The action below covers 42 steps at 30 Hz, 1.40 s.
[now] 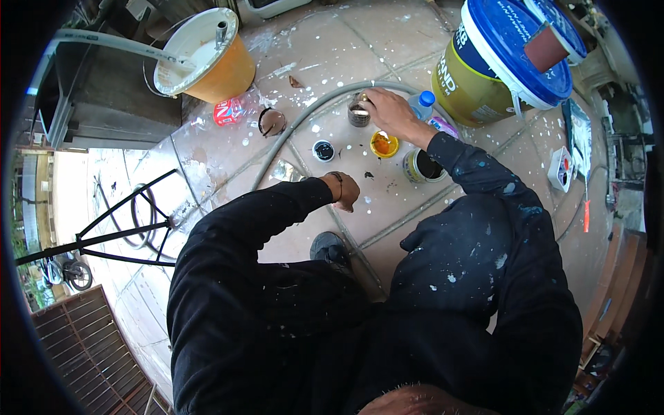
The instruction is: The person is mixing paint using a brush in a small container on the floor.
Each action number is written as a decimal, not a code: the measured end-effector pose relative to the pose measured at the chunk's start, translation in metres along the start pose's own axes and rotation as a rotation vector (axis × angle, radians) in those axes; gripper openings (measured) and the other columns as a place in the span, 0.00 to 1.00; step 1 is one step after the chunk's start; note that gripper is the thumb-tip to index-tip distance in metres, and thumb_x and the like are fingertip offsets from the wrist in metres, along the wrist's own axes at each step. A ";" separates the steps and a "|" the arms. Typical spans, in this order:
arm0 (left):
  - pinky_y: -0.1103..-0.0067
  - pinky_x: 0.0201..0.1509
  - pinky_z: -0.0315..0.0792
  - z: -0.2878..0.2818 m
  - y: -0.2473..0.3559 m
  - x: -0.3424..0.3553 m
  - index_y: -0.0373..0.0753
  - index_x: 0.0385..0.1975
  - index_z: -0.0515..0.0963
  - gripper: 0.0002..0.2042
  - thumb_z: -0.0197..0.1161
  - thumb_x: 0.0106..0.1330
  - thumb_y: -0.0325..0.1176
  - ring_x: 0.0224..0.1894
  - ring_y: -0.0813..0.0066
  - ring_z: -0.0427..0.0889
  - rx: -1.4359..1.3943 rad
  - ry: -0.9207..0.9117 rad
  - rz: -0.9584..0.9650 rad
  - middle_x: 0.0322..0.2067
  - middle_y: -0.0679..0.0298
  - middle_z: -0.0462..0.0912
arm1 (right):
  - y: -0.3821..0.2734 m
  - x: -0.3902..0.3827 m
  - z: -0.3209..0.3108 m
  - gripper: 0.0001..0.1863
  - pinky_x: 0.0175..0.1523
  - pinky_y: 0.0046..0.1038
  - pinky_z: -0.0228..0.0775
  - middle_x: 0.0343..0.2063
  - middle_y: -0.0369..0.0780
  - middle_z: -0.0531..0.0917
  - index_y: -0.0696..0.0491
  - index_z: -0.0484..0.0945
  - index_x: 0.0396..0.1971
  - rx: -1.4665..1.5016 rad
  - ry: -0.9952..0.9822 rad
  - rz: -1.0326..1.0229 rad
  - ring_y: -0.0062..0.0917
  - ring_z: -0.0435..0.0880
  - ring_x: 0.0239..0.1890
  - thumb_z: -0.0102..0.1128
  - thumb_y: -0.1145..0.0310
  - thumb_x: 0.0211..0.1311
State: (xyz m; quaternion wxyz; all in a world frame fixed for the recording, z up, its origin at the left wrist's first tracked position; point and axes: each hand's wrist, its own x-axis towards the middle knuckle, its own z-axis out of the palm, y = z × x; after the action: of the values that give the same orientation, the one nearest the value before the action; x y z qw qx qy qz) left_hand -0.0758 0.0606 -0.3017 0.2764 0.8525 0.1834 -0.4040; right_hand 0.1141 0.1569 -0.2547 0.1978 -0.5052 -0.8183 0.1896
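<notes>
My right hand (393,116) reaches out over a small dark cup (358,119). Its fingers are pinched together at the cup's rim, and what they grip is too small to make out. My left hand (344,191) hangs nearer to me with its fingers curled in, and its palm is hidden. Ahead of it stands a small white tub with black paint (323,150). Beneath my right wrist are a yellow-orange paint tub (384,144) and an open can with dark contents (423,166). A clear bottle with a blue cap (423,102) is just beyond that wrist.
A grey hose (304,114) curves across the paint-spotted tiles. An orange bucket (218,72) stands at the far left beside a clear bottle with a red label (228,112) and a brown cup (272,122). Far right is a large blue-lidded paint bucket (477,69). A black metal frame (124,235) lies left.
</notes>
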 end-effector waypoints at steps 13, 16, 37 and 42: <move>0.64 0.48 0.80 -0.007 0.002 0.033 0.44 0.24 0.90 0.20 0.62 0.68 0.51 0.39 0.64 0.89 0.103 0.059 0.065 0.27 0.66 0.90 | -0.050 -0.004 -0.104 0.13 0.29 0.28 0.72 0.25 0.40 0.86 0.57 0.77 0.36 0.347 0.566 0.023 0.25 0.84 0.25 0.59 0.62 0.77; 0.64 0.49 0.80 -0.009 0.002 0.037 0.44 0.25 0.90 0.20 0.61 0.69 0.51 0.39 0.65 0.89 0.110 0.036 0.062 0.28 0.66 0.91 | -0.050 -0.010 -0.124 0.13 0.31 0.26 0.75 0.27 0.41 0.87 0.57 0.77 0.37 0.397 0.535 -0.014 0.24 0.85 0.26 0.58 0.62 0.77; 0.58 0.47 0.81 0.017 0.016 -0.025 0.35 0.32 0.87 0.25 0.66 0.65 0.58 0.41 0.43 0.87 -0.035 0.149 0.015 0.32 0.47 0.87 | -0.040 -0.028 -0.068 0.08 0.46 0.30 0.81 0.39 0.46 0.87 0.58 0.81 0.46 0.421 0.409 -0.135 0.34 0.89 0.43 0.61 0.72 0.72; 0.58 0.48 0.79 0.053 0.044 -0.035 0.40 0.46 0.85 0.22 0.65 0.68 0.54 0.41 0.47 0.87 -0.221 0.434 0.141 0.34 0.52 0.88 | -0.017 -0.024 -0.066 0.10 0.39 0.27 0.78 0.33 0.46 0.88 0.57 0.83 0.48 0.596 0.459 0.058 0.25 0.90 0.35 0.61 0.69 0.73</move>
State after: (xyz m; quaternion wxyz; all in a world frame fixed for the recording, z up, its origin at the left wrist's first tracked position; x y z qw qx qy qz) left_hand -0.1041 -0.0099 -0.2876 0.3495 0.8947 0.2214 -0.1685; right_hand 0.1454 0.1361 -0.1931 0.5090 -0.4779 -0.6468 0.3069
